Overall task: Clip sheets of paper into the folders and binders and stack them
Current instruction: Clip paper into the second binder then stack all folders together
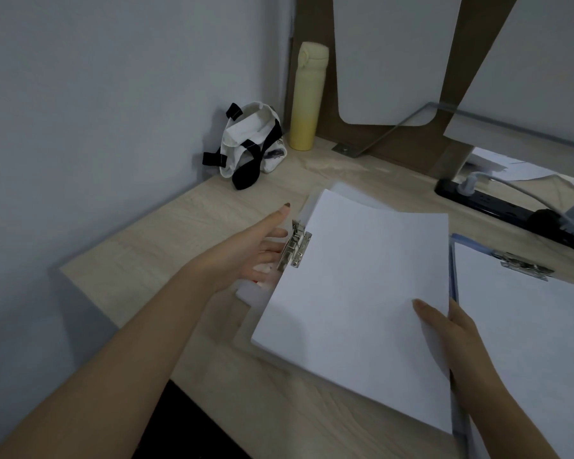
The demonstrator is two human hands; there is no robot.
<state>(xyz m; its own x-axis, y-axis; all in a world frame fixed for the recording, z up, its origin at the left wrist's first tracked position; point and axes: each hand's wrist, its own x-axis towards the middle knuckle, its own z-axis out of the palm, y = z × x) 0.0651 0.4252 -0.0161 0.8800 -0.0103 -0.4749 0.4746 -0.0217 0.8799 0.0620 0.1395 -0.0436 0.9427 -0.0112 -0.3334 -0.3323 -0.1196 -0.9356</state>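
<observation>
Seating sheets [362, 293] under the clip [295, 248] at desk [146, 253] centre: left hand [259, 250] open at the clip, right hand [451, 329] pinching the sheets' right edge. Risk: sheets look skewed, so they may clamp crooked or slip free.
</observation>
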